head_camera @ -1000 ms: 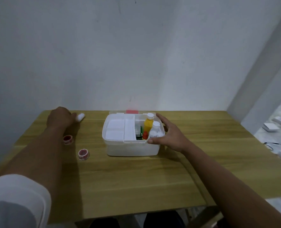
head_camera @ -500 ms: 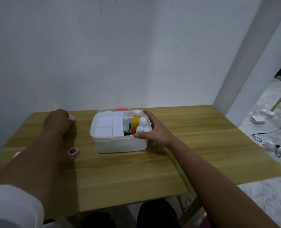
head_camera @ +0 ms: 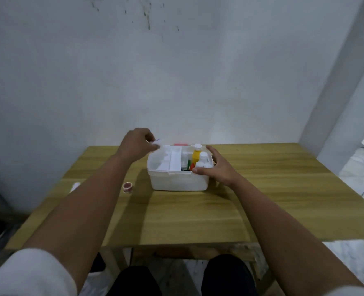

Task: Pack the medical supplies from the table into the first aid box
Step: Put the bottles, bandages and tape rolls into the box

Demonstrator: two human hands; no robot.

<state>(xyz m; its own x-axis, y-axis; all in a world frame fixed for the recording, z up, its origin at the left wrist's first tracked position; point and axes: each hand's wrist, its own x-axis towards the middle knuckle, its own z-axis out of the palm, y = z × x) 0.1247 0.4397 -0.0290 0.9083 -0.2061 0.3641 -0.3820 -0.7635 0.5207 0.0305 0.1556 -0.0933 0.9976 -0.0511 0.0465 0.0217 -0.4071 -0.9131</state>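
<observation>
the left hand (head_camera: 138,142) pinches a small white item (head_camera: 156,142) over the far-left corner of the first aid box (head_camera: 177,181), likely to drop it into the tray there. the right hand (head_camera: 216,167) lies open against the box's right rim, apparently steadying it (bottles stand inside). a tape roll (head_camera: 127,187) waits on the table (head_camera: 262,184).
</observation>
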